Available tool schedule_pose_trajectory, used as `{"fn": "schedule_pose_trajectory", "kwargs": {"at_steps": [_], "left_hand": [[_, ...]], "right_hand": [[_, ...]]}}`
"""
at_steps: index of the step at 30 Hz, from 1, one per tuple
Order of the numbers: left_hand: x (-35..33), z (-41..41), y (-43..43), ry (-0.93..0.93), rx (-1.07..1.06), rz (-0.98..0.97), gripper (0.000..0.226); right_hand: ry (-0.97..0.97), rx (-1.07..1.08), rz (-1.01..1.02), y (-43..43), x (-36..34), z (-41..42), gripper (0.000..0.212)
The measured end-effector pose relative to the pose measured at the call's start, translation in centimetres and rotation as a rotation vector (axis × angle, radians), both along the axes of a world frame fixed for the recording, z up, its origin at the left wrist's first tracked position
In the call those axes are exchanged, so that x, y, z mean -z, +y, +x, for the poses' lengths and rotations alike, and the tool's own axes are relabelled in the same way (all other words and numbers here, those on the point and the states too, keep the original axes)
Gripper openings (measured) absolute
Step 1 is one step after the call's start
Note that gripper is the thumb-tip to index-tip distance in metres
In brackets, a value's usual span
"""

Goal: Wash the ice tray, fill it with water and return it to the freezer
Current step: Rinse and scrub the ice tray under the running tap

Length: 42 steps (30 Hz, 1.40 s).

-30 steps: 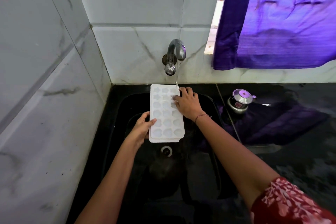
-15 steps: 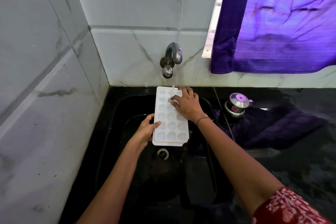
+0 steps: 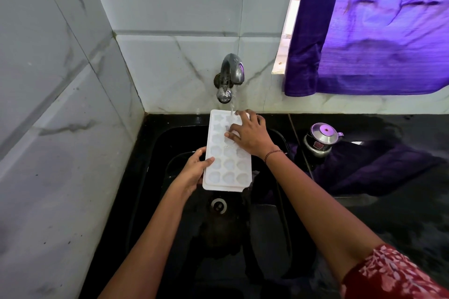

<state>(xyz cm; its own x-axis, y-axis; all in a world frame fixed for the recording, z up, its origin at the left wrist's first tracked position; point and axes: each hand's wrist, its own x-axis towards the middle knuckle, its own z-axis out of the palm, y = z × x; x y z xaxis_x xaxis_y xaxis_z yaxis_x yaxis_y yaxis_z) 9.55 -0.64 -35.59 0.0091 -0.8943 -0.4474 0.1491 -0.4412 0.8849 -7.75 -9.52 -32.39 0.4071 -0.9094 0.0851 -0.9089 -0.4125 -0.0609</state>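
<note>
left: grey-veined marble wall tiles [image 3: 60, 128] meet at a corner above a black sink [image 3: 155, 153]. left hand [image 3: 194, 170] grips the left long edge of the white ice tray [image 3: 227, 165], thumb on top of the rim, fingers curled beneath. tray is held above the sink basin, cavities up, long axis pointing toward the back wall, far end under the tap [image 3: 230, 75]. drain [image 3: 218, 204] sits in the basin just below the tray's near end. thin stream of water [image 3: 232, 107] falls from the spout onto the tray's far end. right hand [image 3: 250, 135] lies flat on the far cavities, fingers spread and pressing on the tray, not clasping it; possibly rubbing, cannot confirm. right: small steel lidded pot [image 3: 320, 138] on the dark wet tabletop [image 3: 388, 201]; purple curtain [image 3: 376, 31] above.
</note>
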Motion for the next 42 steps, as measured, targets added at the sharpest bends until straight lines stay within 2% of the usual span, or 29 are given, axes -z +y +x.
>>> {"fn": "schedule_pose_trajectory", "kwargs": {"at_steps": [12, 17, 23, 42], "left_hand": [[0.8, 0.7, -0.8, 0.029, 0.021, 0.001, 0.030], [1.4, 0.4, -0.6, 0.071, 0.043, 0.038, 0.029], [1.7, -0.5, -0.5, 0.072, 0.094, 0.045, 0.026], [1.8, -0.3, 0.8, 0.062, 0.096, 0.038, 0.028]], "right_hand": [[-0.051, 0.016, 0.109, -0.4, 1.1, 0.4, 0.052], [-0.149, 0.051, -0.009, 0.1, 1.0, 0.1, 0.049], [-0.093, 0.012, 0.035, 1.0, 1.5, 0.4, 0.044], [0.002, -0.022, 0.048, 1.4, 1.8, 0.9, 0.049]]}}
